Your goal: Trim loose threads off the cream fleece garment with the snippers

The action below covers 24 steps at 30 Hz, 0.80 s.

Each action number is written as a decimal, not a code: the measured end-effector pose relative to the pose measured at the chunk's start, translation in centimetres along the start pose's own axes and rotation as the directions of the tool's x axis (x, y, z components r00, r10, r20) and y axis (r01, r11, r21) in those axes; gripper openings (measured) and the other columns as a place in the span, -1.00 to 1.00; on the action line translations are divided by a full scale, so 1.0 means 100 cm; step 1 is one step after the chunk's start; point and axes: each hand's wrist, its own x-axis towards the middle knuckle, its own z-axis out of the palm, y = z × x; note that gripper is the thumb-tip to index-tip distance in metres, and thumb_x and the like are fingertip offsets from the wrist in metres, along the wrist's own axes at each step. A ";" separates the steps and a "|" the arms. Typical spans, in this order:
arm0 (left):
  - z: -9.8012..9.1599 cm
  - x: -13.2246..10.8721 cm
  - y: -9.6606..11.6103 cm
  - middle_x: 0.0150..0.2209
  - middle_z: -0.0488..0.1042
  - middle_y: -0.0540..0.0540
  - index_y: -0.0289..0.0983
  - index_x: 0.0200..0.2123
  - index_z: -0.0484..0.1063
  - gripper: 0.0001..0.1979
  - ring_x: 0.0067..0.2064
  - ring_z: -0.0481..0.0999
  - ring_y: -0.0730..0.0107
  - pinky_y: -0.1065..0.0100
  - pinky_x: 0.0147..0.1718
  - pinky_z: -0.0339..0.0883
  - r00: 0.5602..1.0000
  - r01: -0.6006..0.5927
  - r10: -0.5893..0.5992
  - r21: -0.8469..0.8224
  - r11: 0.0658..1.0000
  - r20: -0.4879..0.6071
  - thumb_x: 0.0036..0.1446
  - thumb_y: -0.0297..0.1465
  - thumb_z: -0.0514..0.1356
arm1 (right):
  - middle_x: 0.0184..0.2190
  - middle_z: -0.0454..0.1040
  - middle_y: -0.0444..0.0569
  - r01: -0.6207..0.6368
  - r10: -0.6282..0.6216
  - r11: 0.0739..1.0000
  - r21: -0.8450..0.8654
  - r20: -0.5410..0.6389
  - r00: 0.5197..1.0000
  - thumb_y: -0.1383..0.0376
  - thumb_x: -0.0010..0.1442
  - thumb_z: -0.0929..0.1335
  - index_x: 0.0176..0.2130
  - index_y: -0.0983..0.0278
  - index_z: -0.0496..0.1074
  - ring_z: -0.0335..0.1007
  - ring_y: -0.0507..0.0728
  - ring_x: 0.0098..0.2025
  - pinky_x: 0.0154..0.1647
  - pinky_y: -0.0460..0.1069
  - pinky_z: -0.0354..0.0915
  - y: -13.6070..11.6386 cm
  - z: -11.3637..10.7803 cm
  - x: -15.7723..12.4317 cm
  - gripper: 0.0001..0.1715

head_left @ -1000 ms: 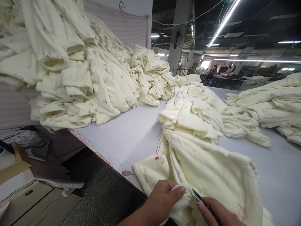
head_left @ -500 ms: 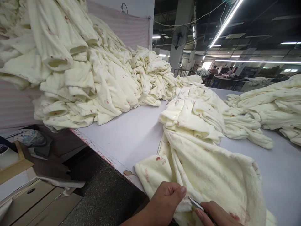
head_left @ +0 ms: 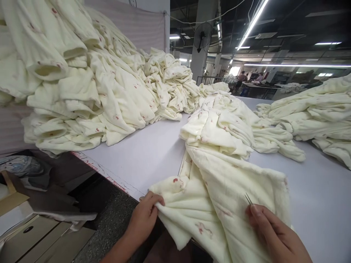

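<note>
Risk: snipper tips (head_left: 248,198) bare and angled at the cream garment (head_left: 219,197) — could nick or snag the pile if dragged. Right hand (head_left: 274,237) curled round the snippers, resting on the cloth. Left hand (head_left: 145,215) pinching the garment's near corner at the table (head_left: 148,153) edge — cloth spread between both, part overhanging, could slip off.

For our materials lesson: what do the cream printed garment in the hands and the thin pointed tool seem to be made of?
Cream printed garment: seemingly soft fleece or plush knit, matte, with a fuzzy nap and thick soft folds. Thin pointed tool in the right hand: probably metal, as its slim tips look grey and shiny, though too small to be sure.
</note>
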 end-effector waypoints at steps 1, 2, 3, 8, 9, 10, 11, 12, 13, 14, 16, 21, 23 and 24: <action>-0.002 -0.001 -0.005 -0.32 0.31 -0.05 -0.23 -0.35 0.37 -0.71 -0.29 0.32 0.30 0.32 -0.31 0.22 1.000 0.012 -0.013 0.052 0.999 0.005 0.04 -0.56 -0.12 | -0.54 0.39 -0.14 0.017 -0.017 1.000 -0.011 0.000 1.000 -0.13 0.03 0.19 -0.47 0.18 0.37 0.35 0.05 -0.47 -0.47 -0.19 0.30 0.000 0.000 0.000 -0.51; -0.001 -0.003 -0.005 -0.29 0.32 -0.07 -0.23 -0.32 0.37 -0.70 -0.25 0.32 0.28 0.30 -0.28 0.24 1.000 0.001 0.001 0.100 0.995 -0.018 0.05 -0.56 -0.12 | -0.56 0.35 -0.16 0.037 -0.037 0.999 -0.019 -0.007 0.999 -0.12 0.06 0.18 -0.50 0.18 0.34 0.30 0.02 -0.51 -0.50 -0.20 0.26 -0.001 0.001 0.000 -0.52; 0.001 -0.005 -0.001 -0.24 0.32 -0.10 -0.22 -0.28 0.37 -0.69 -0.19 0.32 0.25 0.26 -0.23 0.24 0.998 -0.033 0.042 0.147 0.989 -0.055 0.05 -0.56 -0.11 | -0.58 0.32 -0.17 0.057 -0.057 0.998 -0.026 -0.010 0.998 -0.10 0.08 0.16 -0.52 0.19 0.31 0.25 0.01 -0.54 -0.53 -0.20 0.23 -0.004 0.002 -0.001 -0.52; 0.044 -0.013 0.040 0.00 0.27 -0.18 -0.18 -0.04 0.27 -0.60 0.00 0.26 0.12 0.16 -0.02 0.10 0.797 -0.603 0.590 0.171 0.779 0.126 -0.02 -0.44 0.07 | -0.56 0.35 -0.19 0.107 -0.105 0.992 -0.072 0.041 0.994 -0.08 0.14 0.11 -0.49 0.17 0.29 0.28 0.01 -0.50 -0.48 -0.19 0.22 -0.016 0.008 -0.006 -0.53; 0.055 -0.012 0.047 -0.03 0.31 -0.20 -0.19 -0.02 0.26 -0.57 -0.04 0.29 0.10 0.15 -0.04 0.12 0.726 -0.685 0.651 0.143 0.715 0.223 -0.04 -0.40 0.10 | -0.52 0.39 -0.19 0.121 -0.115 0.987 -0.106 0.060 0.992 -0.09 0.13 0.12 -0.44 0.15 0.31 0.33 0.03 -0.45 -0.43 -0.18 0.25 -0.014 0.009 -0.006 -0.54; 0.063 -0.009 0.052 -0.10 0.36 -0.21 -0.22 -0.05 0.28 -0.58 -0.11 0.34 0.09 0.15 -0.09 0.15 0.680 -0.724 0.669 0.132 0.677 0.300 -0.05 -0.39 0.12 | -0.47 0.44 -0.19 0.137 -0.126 0.978 -0.159 0.079 0.989 -0.10 0.12 0.12 -0.38 0.13 0.33 0.38 0.05 -0.39 -0.37 -0.15 0.27 -0.012 0.010 -0.006 -0.55; 0.069 -0.005 0.055 -0.20 0.40 -0.20 -0.25 -0.12 0.33 -0.65 -0.19 0.37 0.11 0.18 -0.16 0.19 0.674 -0.724 0.651 0.136 0.676 0.350 -0.06 -0.41 0.12 | -0.42 0.48 -0.18 0.155 -0.135 0.961 -0.229 0.099 0.986 -0.11 0.12 0.11 -0.31 0.11 0.34 0.41 0.08 -0.34 -0.34 -0.12 0.29 -0.009 0.010 -0.006 -0.54; 0.070 0.001 0.057 -0.30 0.42 -0.17 -0.27 -0.22 0.38 -0.73 -0.26 0.38 0.15 0.23 -0.24 0.21 0.698 -0.695 0.613 0.147 0.703 0.369 -0.07 -0.46 0.10 | -0.37 0.50 -0.18 0.174 -0.144 0.935 -0.309 0.117 0.983 -0.12 0.12 0.11 -0.26 0.08 0.33 0.43 0.11 -0.31 -0.33 -0.08 0.31 -0.006 0.010 -0.006 -0.54; 0.068 0.007 0.057 -0.38 0.40 -0.12 -0.28 -0.33 0.40 -0.79 -0.32 0.37 0.20 0.30 -0.32 0.21 0.738 -0.651 0.572 0.155 0.743 0.358 -0.10 -0.52 0.07 | -0.36 0.52 -0.18 0.192 -0.153 0.901 -0.390 0.130 0.980 -0.13 0.12 0.10 -0.24 0.07 0.32 0.45 0.13 -0.32 -0.37 -0.05 0.32 -0.004 0.011 -0.006 -0.54; 0.061 0.015 0.057 -0.43 0.38 -0.10 -0.29 -0.41 0.39 -0.80 -0.34 0.36 0.25 0.34 -0.37 0.20 0.781 -0.601 0.533 0.158 0.783 0.326 -0.13 -0.57 0.03 | -0.38 0.52 -0.18 0.206 -0.164 0.860 -0.467 0.129 0.978 -0.12 0.13 0.08 -0.24 0.06 0.30 0.46 0.15 -0.35 -0.43 -0.03 0.32 -0.003 0.011 -0.006 -0.54; 0.040 0.028 0.051 -0.36 0.35 -0.11 -0.29 -0.43 0.39 -0.71 -0.28 0.34 0.28 0.36 -0.36 0.19 0.863 -0.495 0.457 0.180 0.850 0.217 -0.15 -0.64 -0.05 | -0.45 0.51 -0.17 0.218 -0.203 0.783 -0.583 0.092 0.975 -0.10 0.16 0.05 -0.28 0.08 0.28 0.46 0.16 -0.43 -0.54 -0.03 0.29 -0.003 0.011 -0.007 -0.55; 0.006 0.031 0.030 -0.26 0.35 -0.10 -0.26 -0.41 0.37 -0.63 -0.17 0.30 0.24 0.24 -0.23 0.19 0.923 -0.366 0.311 0.269 0.891 0.226 -0.26 -0.68 -0.07 | -0.53 0.48 -0.17 0.221 -0.292 0.731 -0.646 -0.003 0.956 -0.04 0.21 0.02 -0.29 0.12 0.26 0.43 0.14 -0.52 -0.59 -0.05 0.24 -0.002 0.012 -0.004 -0.56; 0.017 0.017 0.031 -0.15 0.35 -0.17 -0.27 -0.34 0.38 -0.63 -0.05 0.25 0.10 0.07 -0.11 0.12 0.922 -0.374 0.306 0.339 0.863 0.237 -0.26 -0.66 -0.03 | -0.50 0.50 -0.18 0.238 -0.278 0.763 -0.602 0.027 0.960 -0.05 0.20 0.04 -0.28 0.11 0.27 0.45 0.12 -0.50 -0.59 -0.06 0.25 0.002 0.011 0.000 -0.58; 0.027 0.008 0.034 -0.06 0.31 -0.22 -0.29 -0.27 0.37 -0.62 0.00 0.20 0.02 -0.01 -0.06 0.05 0.915 -0.398 0.336 0.372 0.838 0.221 -0.22 -0.62 0.01 | -0.49 0.51 -0.19 0.245 -0.269 0.774 -0.584 0.047 0.962 -0.05 0.19 0.05 -0.27 0.10 0.28 0.45 0.11 -0.50 -0.59 -0.07 0.26 0.004 0.010 0.002 -0.58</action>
